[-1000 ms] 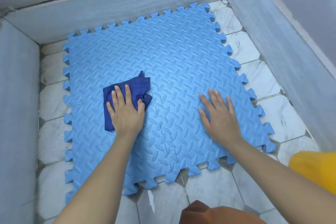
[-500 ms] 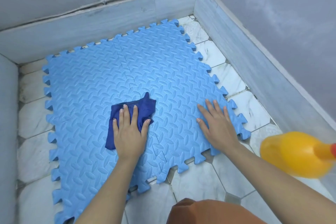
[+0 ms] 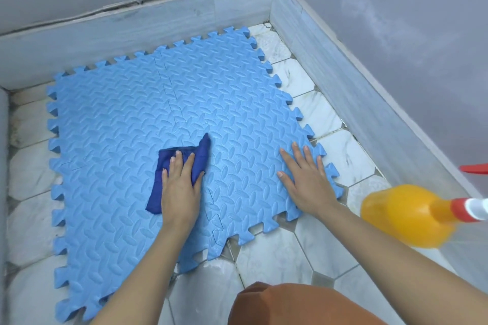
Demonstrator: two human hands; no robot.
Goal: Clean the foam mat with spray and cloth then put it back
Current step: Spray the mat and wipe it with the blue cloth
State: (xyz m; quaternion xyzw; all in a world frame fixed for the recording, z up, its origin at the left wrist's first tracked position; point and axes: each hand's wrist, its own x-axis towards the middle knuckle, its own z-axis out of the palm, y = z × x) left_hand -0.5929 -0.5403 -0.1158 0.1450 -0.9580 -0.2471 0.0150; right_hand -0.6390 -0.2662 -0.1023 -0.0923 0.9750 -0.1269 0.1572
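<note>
The blue interlocking foam mat (image 3: 126,124) lies flat on the marble-tiled floor (image 3: 277,253) in a walled corner. The left hand (image 3: 179,190) presses a dark blue cloth (image 3: 171,166) onto the mat, fingers extended. The right hand (image 3: 306,177) rests flat and open near the mat's right edge. An orange spray bottle (image 3: 406,216) stands on the floor to the right.

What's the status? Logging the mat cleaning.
Left hand flat on dark blue cloth, pressed on blue foam mat. Right hand flat, bracing mat. Orange spray bottle aside. Nothing blocking.

Left hand (image 3: 179,190) pressing cloth (image 3: 169,166) on foam mat (image 3: 118,119), right hand (image 3: 306,179) flat
</note>
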